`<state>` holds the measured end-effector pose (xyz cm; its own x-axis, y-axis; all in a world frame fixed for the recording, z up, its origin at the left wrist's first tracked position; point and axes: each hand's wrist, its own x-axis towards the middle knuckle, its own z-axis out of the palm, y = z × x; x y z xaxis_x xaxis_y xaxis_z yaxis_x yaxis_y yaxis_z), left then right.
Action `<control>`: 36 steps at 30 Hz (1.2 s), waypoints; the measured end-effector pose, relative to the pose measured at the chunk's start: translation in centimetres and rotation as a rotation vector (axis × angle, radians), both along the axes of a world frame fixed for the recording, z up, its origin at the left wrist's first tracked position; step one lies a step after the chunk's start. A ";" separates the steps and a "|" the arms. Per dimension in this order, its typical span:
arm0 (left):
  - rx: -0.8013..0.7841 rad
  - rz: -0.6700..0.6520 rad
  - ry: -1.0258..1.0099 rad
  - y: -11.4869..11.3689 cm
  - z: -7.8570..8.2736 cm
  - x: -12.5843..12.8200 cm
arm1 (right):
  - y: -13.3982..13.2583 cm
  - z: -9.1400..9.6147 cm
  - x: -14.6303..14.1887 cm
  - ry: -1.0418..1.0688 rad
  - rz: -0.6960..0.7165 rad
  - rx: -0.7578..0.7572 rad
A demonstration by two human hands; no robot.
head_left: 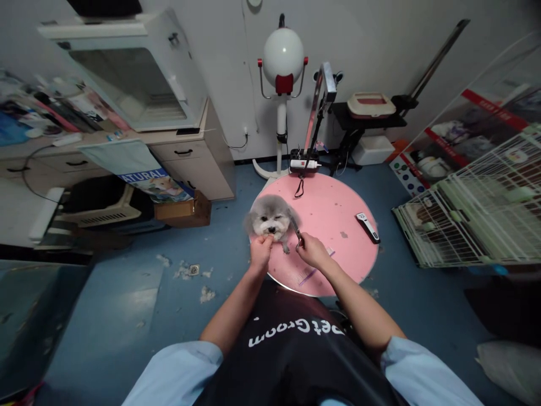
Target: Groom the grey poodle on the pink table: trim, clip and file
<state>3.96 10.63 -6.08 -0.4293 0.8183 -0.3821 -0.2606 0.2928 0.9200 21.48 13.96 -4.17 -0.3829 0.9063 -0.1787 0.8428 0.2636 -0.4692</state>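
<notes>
Black apron nearest the lens, pale-blue sleeves either side. Left hand (261,251) pinched shut on the chin fur of the small grey dog (273,219) — head held steady, facing the camera. Right hand (311,251) closed round scissors (296,230), blades up beside the dog's cheek. Dog stood at the near-left edge of the round pink table (333,208). Seemingly well into the trim: fur clippings (186,272) strewn over the blue floor, face looking rounded, cheek work apparently left. Clipper (367,227) lay apart on the table's right; purple comb (307,276) near the front rim. Stand dryer (283,62) behind, wire cage (477,214) at right.
</notes>
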 end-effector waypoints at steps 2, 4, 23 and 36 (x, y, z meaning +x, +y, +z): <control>-0.008 0.006 0.016 -0.1 -0.1 -0.1 | -0.1 0.1 -0.1 0.001 0.011 0.006; -0.011 0.008 0.027 -0.2 0.0 -0.1 | -0.2 0.2 -0.2 -0.008 0.019 0.008; 0.006 0.031 0.009 -1.0 -0.4 -0.5 | -0.1 1.0 -0.7 0.165 0.039 -0.028; -0.025 0.064 -0.429 -0.5 1.3 0.8 | 0.8 4.6 -0.2 -0.182 0.054 0.033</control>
